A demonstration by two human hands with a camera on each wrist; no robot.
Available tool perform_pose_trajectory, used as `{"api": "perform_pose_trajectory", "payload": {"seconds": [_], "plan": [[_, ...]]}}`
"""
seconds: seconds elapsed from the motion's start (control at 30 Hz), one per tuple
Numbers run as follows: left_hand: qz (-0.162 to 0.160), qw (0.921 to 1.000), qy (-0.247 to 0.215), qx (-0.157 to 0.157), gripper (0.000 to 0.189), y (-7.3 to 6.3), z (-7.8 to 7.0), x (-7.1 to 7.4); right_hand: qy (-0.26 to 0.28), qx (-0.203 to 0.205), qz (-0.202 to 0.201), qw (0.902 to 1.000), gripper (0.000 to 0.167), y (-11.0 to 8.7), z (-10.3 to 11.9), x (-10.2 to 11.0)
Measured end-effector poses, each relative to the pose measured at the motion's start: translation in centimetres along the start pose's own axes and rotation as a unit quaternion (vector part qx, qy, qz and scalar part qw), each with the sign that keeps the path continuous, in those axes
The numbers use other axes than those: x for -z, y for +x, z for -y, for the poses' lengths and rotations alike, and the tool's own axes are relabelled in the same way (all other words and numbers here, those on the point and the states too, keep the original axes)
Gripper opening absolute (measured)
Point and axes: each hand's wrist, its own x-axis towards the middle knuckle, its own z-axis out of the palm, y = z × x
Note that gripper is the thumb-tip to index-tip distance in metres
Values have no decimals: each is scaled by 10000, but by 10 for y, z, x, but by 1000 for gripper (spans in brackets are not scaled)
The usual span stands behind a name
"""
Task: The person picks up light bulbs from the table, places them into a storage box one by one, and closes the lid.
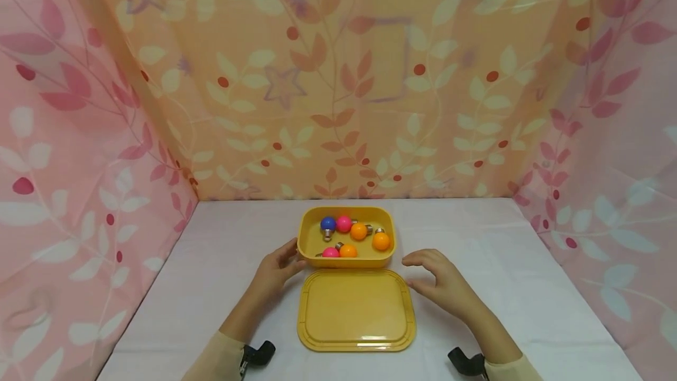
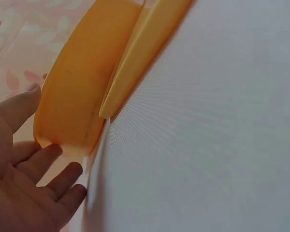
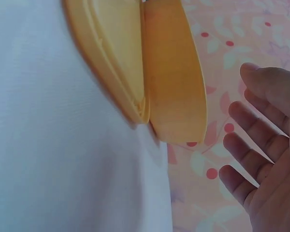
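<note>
A yellow plastic box (image 1: 346, 263) holds small light bulbs with metal screw bases: a blue bulb (image 1: 328, 224), two pink bulbs (image 1: 344, 224) and three orange bulbs (image 1: 381, 241). Its yellow lid (image 1: 357, 310) lies flat on the table just in front of it. At the box's left end is my left hand (image 1: 272, 269), thumb and fingertips at the wall (image 2: 72, 96), fingers spread and only slightly bent. My right hand (image 1: 444, 281) hovers apart from the box's right end, fingers loosely extended around nothing. The right wrist view shows a gap between those fingers (image 3: 256, 125) and the box wall (image 3: 176, 72).
A white cloth covers the table (image 1: 211, 251). Behind it hangs an orange leaf-patterned curtain (image 1: 328, 93), with a pink leaf-patterned curtain (image 1: 69, 193) along the left side and another pink curtain (image 1: 613, 163) along the right.
</note>
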Motion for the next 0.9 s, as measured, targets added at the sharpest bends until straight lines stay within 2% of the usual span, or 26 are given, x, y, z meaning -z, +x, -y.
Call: {"api": "perform_pose_trajectory", "payload": {"seconds": [0.17,0.33,0.5,0.67,0.8,0.9], "plan": [[668,9967,359,300,82,-27,-10,4,57,-118,67,9999,50,-8,-5,-4],[1333,9895,490,284,88,-53,-16,6,111,-72,166,9998,53,-12,-8,-5],[1492,9874,510,142,92,-62,-14,5,249,-61,318,9992,59,-17,-16,-8],[1686,9841,541,-147,92,-66,-6,6,479,22,560,9973,66,-24,-27,-17],[1805,9819,524,-233,95,-69,3,6,530,-342,971,9933,77,-28,-30,-20],[1751,9812,753,-294,102,-69,9,4,519,-610,1216,9893,85,-30,-31,-20]]}}
